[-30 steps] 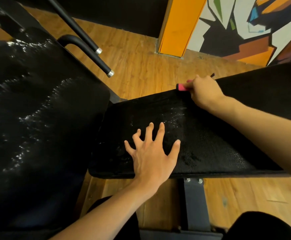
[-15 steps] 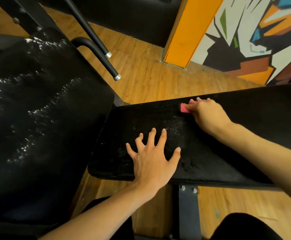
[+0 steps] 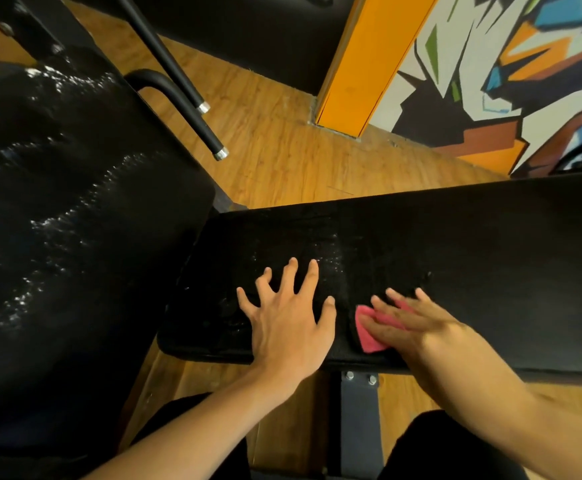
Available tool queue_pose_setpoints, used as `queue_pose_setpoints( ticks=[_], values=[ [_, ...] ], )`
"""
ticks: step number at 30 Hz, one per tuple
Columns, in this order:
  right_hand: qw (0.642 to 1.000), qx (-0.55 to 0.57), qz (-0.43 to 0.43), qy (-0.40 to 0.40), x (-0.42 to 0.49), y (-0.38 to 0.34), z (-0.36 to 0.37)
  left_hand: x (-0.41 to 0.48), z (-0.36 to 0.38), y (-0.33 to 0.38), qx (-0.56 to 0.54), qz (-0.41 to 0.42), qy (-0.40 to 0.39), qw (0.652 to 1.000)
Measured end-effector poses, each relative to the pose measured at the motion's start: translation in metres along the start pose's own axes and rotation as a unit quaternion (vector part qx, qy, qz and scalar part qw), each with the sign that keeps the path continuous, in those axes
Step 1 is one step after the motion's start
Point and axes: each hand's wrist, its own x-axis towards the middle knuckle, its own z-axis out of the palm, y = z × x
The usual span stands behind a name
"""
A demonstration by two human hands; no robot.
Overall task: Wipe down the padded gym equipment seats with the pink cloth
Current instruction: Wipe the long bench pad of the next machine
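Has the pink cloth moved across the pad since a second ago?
Yes. The pink cloth came from the flat black pad's far edge to its near edge, beside the left hand.

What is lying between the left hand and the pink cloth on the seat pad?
Nothing: in the head view only bare black seat pad separates the left hand from the pink cloth.

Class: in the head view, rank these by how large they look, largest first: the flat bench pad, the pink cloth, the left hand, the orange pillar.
1. Flat bench pad
2. Orange pillar
3. Left hand
4. Pink cloth, partly hidden under the right hand
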Motion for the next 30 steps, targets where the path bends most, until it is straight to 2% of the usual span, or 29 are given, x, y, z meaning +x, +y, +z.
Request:
queue_pose_setpoints(
  ticks=[2, 6, 7, 9, 12, 15, 17, 21, 23, 26, 30],
  values=[
    [1.000, -0.017, -0.011, 0.007, 0.024, 0.017, -0.007, 0.000, 0.000, 0.000, 0.000, 0.001, 0.000, 1.000],
    [0.990, 0.009, 0.139, 0.033, 0.121, 0.056, -0.017, 0.001, 0.000, -0.002, -0.005, 0.004, -0.004, 1.000],
    [0.988, 0.003, 0.151, 0.034, 0.128, 0.057, -0.017, 0.001, 0.000, -0.002, -0.005, 0.005, 0.000, 1.000],
    [0.992, -0.004, 0.124, 0.035, 0.107, 0.041, -0.014, 0.002, 0.000, -0.002, -0.005, 0.005, 0.001, 1.000],
    [0.998, -0.011, 0.022, 0.064, 0.029, 0.002, -0.004, 0.002, 0.002, -0.002, -0.006, 0.008, 0.010, 1.000],
    [0.996, -0.045, -0.077, 0.019, -0.034, -0.022, 0.001, 0.002, 0.001, -0.003, -0.007, 0.006, 0.012, 1.000],
    [0.989, -0.082, -0.119, -0.008, -0.065, -0.008, -0.008, 0.001, 0.002, -0.003, -0.008, 0.011, 0.020, 1.000],
    [0.996, -0.066, -0.048, 0.029, -0.099, 0.037, -0.041, 0.001, 0.003, -0.003, -0.007, 0.006, 0.034, 0.999],
    [0.998, -0.053, -0.004, 0.047, -0.096, 0.031, -0.041, 0.000, 0.004, -0.001, -0.001, 0.011, 0.030, 0.999],
    [0.995, -0.050, -0.032, 0.075, -0.057, -0.005, -0.014, 0.000, 0.001, -0.001, -0.001, 0.004, 0.028, 1.000],
    [0.993, -0.070, -0.073, 0.061, -0.017, -0.037, 0.010, -0.001, 0.001, 0.000, -0.001, 0.007, 0.030, 1.000]
  ],
)
